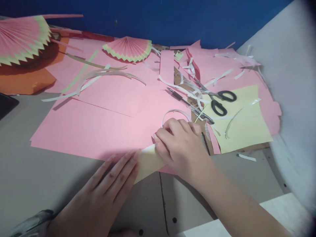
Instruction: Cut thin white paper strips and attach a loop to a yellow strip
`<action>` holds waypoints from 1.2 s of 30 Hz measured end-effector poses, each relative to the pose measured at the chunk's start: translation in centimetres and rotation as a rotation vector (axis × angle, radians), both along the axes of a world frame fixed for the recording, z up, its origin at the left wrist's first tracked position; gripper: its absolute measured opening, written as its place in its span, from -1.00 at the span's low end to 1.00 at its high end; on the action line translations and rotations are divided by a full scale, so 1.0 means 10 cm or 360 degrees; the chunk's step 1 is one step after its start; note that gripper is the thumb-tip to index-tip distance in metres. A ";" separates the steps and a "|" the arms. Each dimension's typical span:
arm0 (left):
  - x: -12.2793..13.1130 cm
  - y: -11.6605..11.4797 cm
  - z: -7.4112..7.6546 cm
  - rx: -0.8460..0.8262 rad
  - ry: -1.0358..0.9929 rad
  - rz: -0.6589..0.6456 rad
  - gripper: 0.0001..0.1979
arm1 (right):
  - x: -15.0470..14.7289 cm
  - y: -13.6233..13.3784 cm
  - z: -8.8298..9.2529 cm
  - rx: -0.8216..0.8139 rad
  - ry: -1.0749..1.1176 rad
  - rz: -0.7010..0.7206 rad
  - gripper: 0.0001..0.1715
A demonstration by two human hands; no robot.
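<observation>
A pale yellow piece of paper (149,162) lies slantwise over the front edge of a large pink sheet (103,125). My left hand (115,179) rests flat on its left end, fingers stretched out side by side. At the paper's right end my right hand (181,144) is closed, its fingers curled and pressed down onto it; the fingertips are partly hidden. A narrow white strip (175,111) curves up from behind my right hand's knuckles. Just beyond that hand lies a clear pen with a black grip (177,95).
Black-handled scissors (219,102) lie partly on a yellow sheet (247,125) at right. Paper offcuts (111,74) are scattered about. Pleated pink fans with yellow-green edges (128,49) stand at the back, before a blue wall (153,19). Orange paper (27,82) lies at left.
</observation>
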State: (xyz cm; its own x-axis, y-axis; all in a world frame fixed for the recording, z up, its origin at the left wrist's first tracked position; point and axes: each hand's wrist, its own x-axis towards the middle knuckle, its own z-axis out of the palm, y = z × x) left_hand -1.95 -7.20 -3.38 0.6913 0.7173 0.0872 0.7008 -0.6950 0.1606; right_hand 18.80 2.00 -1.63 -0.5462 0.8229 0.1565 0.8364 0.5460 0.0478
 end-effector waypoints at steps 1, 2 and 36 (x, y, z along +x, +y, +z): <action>0.00 0.00 -0.01 -0.0002 -0.0007 0.0007 -0.04 | 0.00 0.00 -0.01 0.0008 0.0006 -0.0002 -0.78; 0.01 -0.01 -0.01 -0.0007 -0.0014 0.0017 -0.04 | 0.01 0.00 -0.01 0.0012 0.0014 -0.0002 -0.77; 0.06 0.05 0.02 -0.0062 0.0090 -0.0076 -0.13 | 0.05 -0.03 0.17 -0.0662 0.0394 0.0238 -0.70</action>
